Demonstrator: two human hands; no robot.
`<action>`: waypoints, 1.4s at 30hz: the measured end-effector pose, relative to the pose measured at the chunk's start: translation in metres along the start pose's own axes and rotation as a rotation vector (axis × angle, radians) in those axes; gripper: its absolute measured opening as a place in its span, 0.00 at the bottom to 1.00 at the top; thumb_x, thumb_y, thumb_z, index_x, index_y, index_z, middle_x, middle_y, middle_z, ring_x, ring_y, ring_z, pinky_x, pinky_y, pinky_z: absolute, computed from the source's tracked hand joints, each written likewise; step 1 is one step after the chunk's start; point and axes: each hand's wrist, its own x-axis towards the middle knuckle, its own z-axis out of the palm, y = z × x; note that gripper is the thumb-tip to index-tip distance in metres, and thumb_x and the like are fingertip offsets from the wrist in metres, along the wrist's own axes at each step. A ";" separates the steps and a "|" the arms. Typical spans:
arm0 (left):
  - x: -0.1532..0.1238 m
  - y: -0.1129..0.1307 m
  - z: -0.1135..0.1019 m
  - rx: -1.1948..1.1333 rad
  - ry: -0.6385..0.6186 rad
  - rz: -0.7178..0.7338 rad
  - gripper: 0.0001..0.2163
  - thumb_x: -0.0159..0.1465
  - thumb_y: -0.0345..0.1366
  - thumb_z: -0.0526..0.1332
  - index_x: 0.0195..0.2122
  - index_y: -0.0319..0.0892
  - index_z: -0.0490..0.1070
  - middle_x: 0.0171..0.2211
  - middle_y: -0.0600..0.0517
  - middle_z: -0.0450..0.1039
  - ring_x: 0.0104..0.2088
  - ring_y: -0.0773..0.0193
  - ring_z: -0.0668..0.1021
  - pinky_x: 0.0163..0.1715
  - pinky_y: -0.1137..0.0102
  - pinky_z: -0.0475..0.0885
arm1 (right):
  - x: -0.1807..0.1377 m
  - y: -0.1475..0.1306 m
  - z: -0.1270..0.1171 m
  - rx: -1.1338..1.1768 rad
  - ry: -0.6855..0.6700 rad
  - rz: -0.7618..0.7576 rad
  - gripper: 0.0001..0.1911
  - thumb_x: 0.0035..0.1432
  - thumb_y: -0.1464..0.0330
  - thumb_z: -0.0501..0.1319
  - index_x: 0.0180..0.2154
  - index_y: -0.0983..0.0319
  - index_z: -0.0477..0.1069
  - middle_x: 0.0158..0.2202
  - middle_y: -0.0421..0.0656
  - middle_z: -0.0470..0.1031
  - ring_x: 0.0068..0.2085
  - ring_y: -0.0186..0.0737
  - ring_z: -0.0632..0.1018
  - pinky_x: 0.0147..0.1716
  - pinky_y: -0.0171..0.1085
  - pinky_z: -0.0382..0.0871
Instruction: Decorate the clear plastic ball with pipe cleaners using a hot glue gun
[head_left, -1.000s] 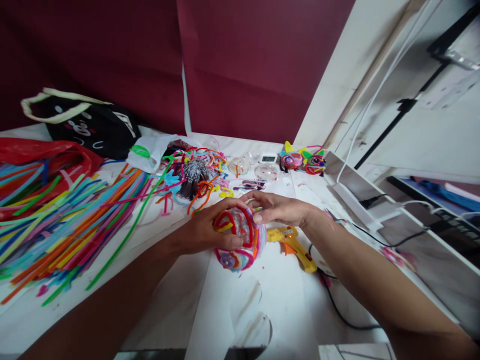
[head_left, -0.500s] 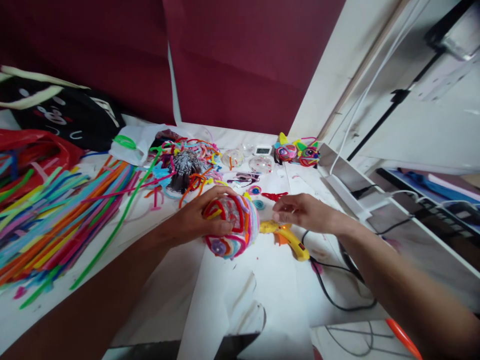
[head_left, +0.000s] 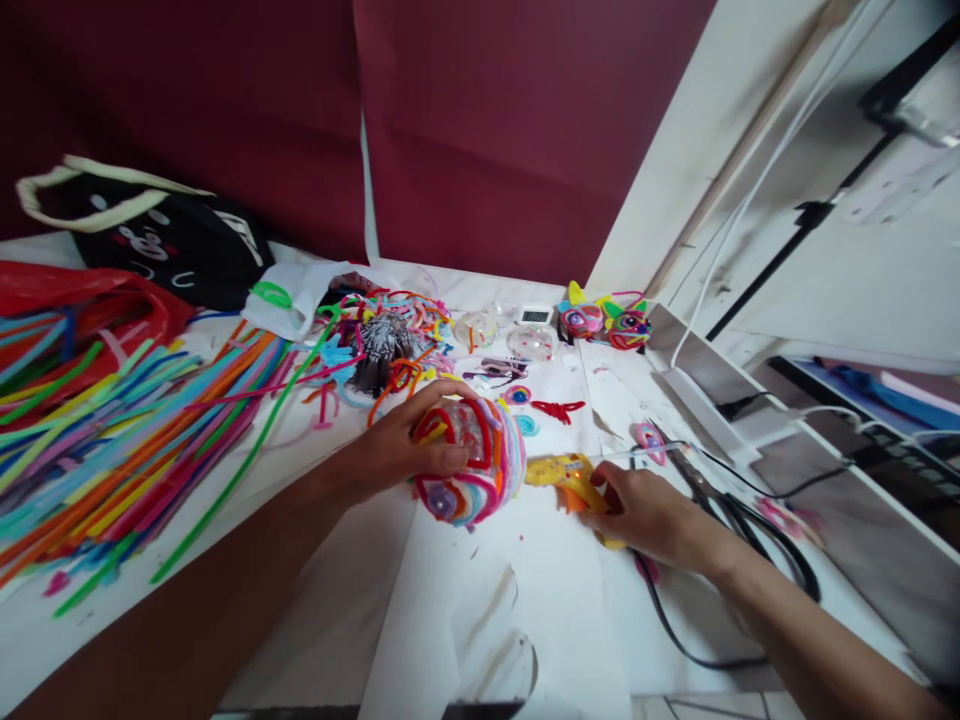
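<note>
My left hand [head_left: 420,440] is wrapped round a ball [head_left: 487,480] covered in coloured pipe cleaners, with a clear patch showing inside a red outline. To its right lies a yellow hot glue gun [head_left: 559,472] with an orange trigger. My right hand [head_left: 637,510] has its fingers closed round the glue gun's handle, which they partly hide. Beyond the ball are a red twisted pipe cleaner piece [head_left: 559,411] and a small teal coil [head_left: 527,425].
Loose pipe cleaners [head_left: 150,450] cover the left side. Behind stand clear plastic balls [head_left: 530,343], a small digital display [head_left: 535,316] and decorated figures [head_left: 606,318]. Scissors [head_left: 701,480] and a black cable [head_left: 675,635] lie right. A black bag [head_left: 165,245] sits back left.
My right hand has come down from above the glue gun and closed round its handle. My left hand still holds the ball. The view has shifted slightly.
</note>
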 end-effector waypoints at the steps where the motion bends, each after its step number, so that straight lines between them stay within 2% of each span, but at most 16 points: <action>1: 0.000 0.000 0.000 -0.011 0.005 0.001 0.31 0.47 0.48 0.74 0.50 0.46 0.67 0.34 0.55 0.72 0.32 0.64 0.75 0.31 0.73 0.71 | 0.000 0.000 0.001 0.015 -0.005 0.006 0.16 0.58 0.55 0.59 0.37 0.62 0.68 0.32 0.49 0.78 0.30 0.43 0.74 0.29 0.38 0.59; 3: -0.001 0.000 0.000 -0.036 0.004 -0.007 0.32 0.46 0.49 0.74 0.51 0.46 0.66 0.34 0.55 0.72 0.32 0.63 0.75 0.33 0.71 0.71 | 0.000 0.000 0.001 0.044 -0.006 -0.003 0.16 0.60 0.54 0.56 0.33 0.61 0.66 0.31 0.48 0.77 0.29 0.41 0.73 0.28 0.38 0.59; 5: -0.001 -0.002 -0.001 -0.052 0.010 -0.009 0.33 0.46 0.48 0.74 0.52 0.46 0.65 0.34 0.54 0.73 0.32 0.63 0.76 0.34 0.70 0.71 | -0.001 0.002 0.000 0.103 0.008 -0.014 0.15 0.61 0.55 0.54 0.33 0.60 0.64 0.31 0.48 0.75 0.30 0.41 0.73 0.29 0.38 0.60; 8: 0.001 -0.003 -0.004 -0.072 0.026 0.000 0.34 0.45 0.48 0.75 0.52 0.46 0.66 0.35 0.53 0.74 0.34 0.61 0.76 0.35 0.70 0.72 | -0.008 0.006 -0.003 0.302 -0.018 -0.034 0.11 0.62 0.59 0.52 0.37 0.60 0.61 0.31 0.45 0.74 0.29 0.39 0.73 0.29 0.38 0.64; 11: 0.001 -0.002 -0.007 -0.099 0.040 0.024 0.33 0.45 0.48 0.75 0.51 0.47 0.67 0.36 0.53 0.75 0.34 0.61 0.77 0.33 0.71 0.72 | -0.020 0.011 -0.009 0.511 -0.025 -0.072 0.17 0.63 0.55 0.52 0.45 0.61 0.61 0.29 0.41 0.72 0.25 0.36 0.72 0.24 0.36 0.65; 14: 0.000 0.001 -0.008 -0.120 0.069 0.034 0.33 0.45 0.47 0.75 0.51 0.47 0.67 0.37 0.53 0.75 0.35 0.61 0.77 0.33 0.71 0.73 | -0.033 0.014 -0.018 0.616 0.123 -0.078 0.30 0.59 0.48 0.57 0.53 0.63 0.63 0.29 0.40 0.72 0.24 0.36 0.71 0.22 0.35 0.68; 17: -0.001 0.005 -0.008 -0.139 0.093 0.026 0.33 0.44 0.47 0.76 0.50 0.48 0.67 0.36 0.53 0.75 0.34 0.61 0.77 0.32 0.71 0.73 | -0.044 0.015 -0.026 0.670 0.346 -0.011 0.38 0.51 0.45 0.64 0.54 0.64 0.67 0.27 0.41 0.73 0.25 0.38 0.73 0.21 0.35 0.72; 19: -0.002 0.005 -0.008 -0.139 0.110 0.035 0.32 0.44 0.47 0.76 0.50 0.48 0.67 0.36 0.53 0.75 0.33 0.61 0.77 0.32 0.71 0.72 | -0.048 0.013 -0.031 0.695 0.490 0.005 0.35 0.48 0.46 0.67 0.50 0.63 0.72 0.25 0.41 0.73 0.24 0.38 0.73 0.20 0.33 0.72; 21: -0.002 0.004 -0.008 -0.124 0.126 0.043 0.32 0.45 0.47 0.75 0.50 0.48 0.67 0.36 0.53 0.75 0.34 0.61 0.77 0.33 0.71 0.72 | -0.050 0.008 -0.032 0.759 0.564 -0.052 0.27 0.47 0.49 0.69 0.42 0.60 0.76 0.26 0.42 0.75 0.24 0.37 0.74 0.19 0.31 0.72; 23: -0.001 0.002 -0.008 -0.105 0.126 0.039 0.32 0.45 0.47 0.75 0.50 0.48 0.67 0.35 0.53 0.74 0.34 0.61 0.77 0.33 0.71 0.71 | -0.051 0.000 -0.032 0.854 0.566 -0.128 0.19 0.46 0.53 0.72 0.35 0.59 0.76 0.27 0.42 0.77 0.24 0.37 0.76 0.19 0.30 0.73; 25: 0.001 0.000 -0.008 -0.082 0.118 0.036 0.33 0.44 0.48 0.75 0.50 0.47 0.68 0.34 0.54 0.74 0.33 0.61 0.77 0.32 0.71 0.71 | -0.052 -0.009 -0.029 0.919 0.558 -0.160 0.17 0.45 0.57 0.73 0.33 0.59 0.75 0.27 0.42 0.78 0.25 0.39 0.79 0.20 0.30 0.75; 30: 0.002 0.000 -0.008 -0.051 0.097 0.037 0.32 0.45 0.47 0.75 0.50 0.47 0.67 0.36 0.54 0.74 0.34 0.62 0.76 0.32 0.72 0.71 | -0.055 -0.024 -0.017 0.919 0.580 -0.186 0.16 0.50 0.61 0.72 0.39 0.57 0.73 0.28 0.42 0.81 0.26 0.41 0.81 0.23 0.33 0.78; 33: 0.000 0.002 -0.006 -0.022 0.090 0.034 0.31 0.46 0.46 0.74 0.51 0.47 0.66 0.36 0.54 0.74 0.35 0.62 0.76 0.33 0.71 0.71 | -0.052 -0.025 -0.007 0.962 0.626 -0.257 0.20 0.50 0.64 0.72 0.44 0.53 0.70 0.32 0.41 0.82 0.26 0.41 0.81 0.24 0.34 0.80; 36: -0.001 0.002 -0.005 0.009 0.077 0.024 0.30 0.48 0.44 0.73 0.51 0.47 0.66 0.36 0.54 0.74 0.36 0.61 0.76 0.34 0.71 0.71 | -0.048 -0.025 0.002 0.957 0.623 -0.268 0.19 0.51 0.65 0.71 0.44 0.52 0.70 0.36 0.44 0.82 0.29 0.43 0.82 0.25 0.37 0.80; 42: -0.002 0.004 -0.003 0.041 0.065 0.012 0.29 0.49 0.43 0.72 0.51 0.48 0.65 0.37 0.55 0.74 0.37 0.61 0.76 0.36 0.70 0.71 | -0.046 -0.030 0.006 0.916 0.725 -0.312 0.17 0.53 0.66 0.70 0.43 0.53 0.68 0.29 0.40 0.78 0.25 0.40 0.79 0.22 0.36 0.77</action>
